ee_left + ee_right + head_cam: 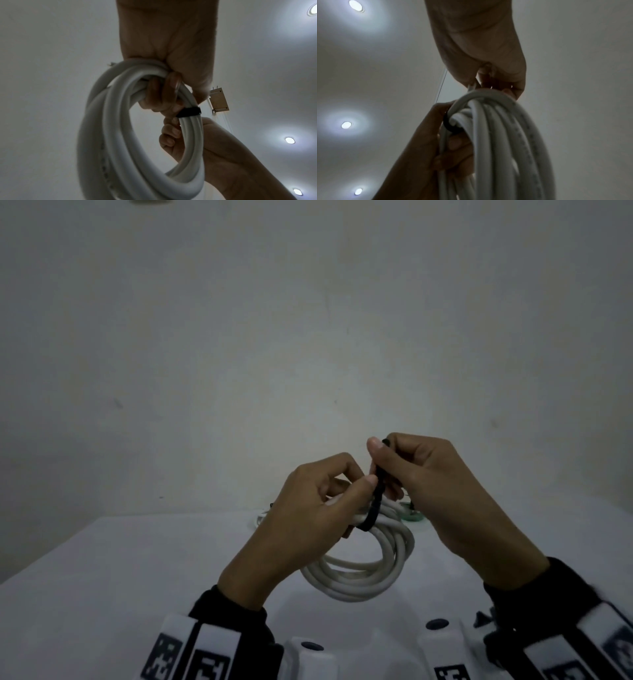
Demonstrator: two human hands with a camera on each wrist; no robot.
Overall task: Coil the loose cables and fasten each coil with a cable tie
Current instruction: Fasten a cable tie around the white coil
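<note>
white cable coil [363, 573], black tie [374, 501] looped

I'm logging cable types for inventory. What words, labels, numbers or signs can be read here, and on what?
No text can be read.
White cable: a line of print runs along the jacket, too blurred to read.
Wrist bands: black-and-white square code markers, patterns only, no letters.
Black tie: no print visible.

A white table [137, 559] bears a greenish object [412, 517].

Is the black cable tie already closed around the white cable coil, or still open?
Still open: the black cable tie loops around the white cable coil, but the right hand holds its free end up.
</note>
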